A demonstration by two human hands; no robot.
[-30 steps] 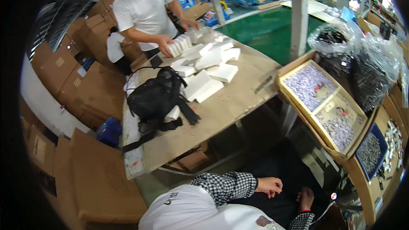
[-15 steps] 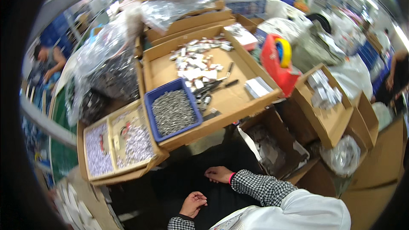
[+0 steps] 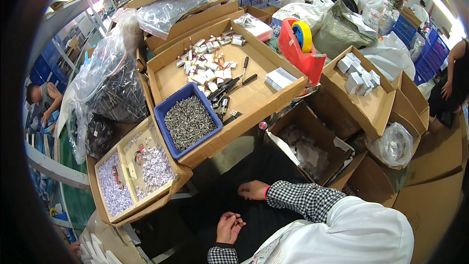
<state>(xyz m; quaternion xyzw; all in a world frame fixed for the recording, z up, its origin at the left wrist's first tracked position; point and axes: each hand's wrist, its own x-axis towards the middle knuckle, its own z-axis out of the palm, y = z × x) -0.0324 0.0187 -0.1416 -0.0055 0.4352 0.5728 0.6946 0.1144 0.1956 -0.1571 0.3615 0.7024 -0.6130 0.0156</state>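
Observation:
My left hand (image 3: pixel 229 227) is over my dark-clad lap, its fingers half curled and slightly apart, with nothing visible in the palm. Further forward and to the right, my right hand (image 3: pixel 253 190) is against the dark cloth, fingers bent inward and together; their tips are hidden. Neither hand touches the boxes. Ahead is a cardboard tray (image 3: pixel 266 103) holding small white wired battery packs (image 3: pixel 210 71), screwdrivers (image 3: pixel 245 63) and a stack of white cards (image 3: pixel 280 79). On its near left corner sits a blue bin (image 3: pixel 220 126) of small metal parts (image 3: pixel 188 122).
A divided wooden tray (image 3: pixel 129 168) with small white parts lies left. A red tape dispenser (image 3: pixel 298 51) stands behind the big tray. Right are a carton with small white boxes (image 3: pixel 359 76) and an open carton of scraps (image 3: pixel 305 151). People work at the far left (image 3: pixel 46 100) and right (image 3: pixel 452 78).
The view has shifted, so the trays sit further left in it. Both hands stay over my lap. My left hand's fingers have turned up a little and show more of the palm.

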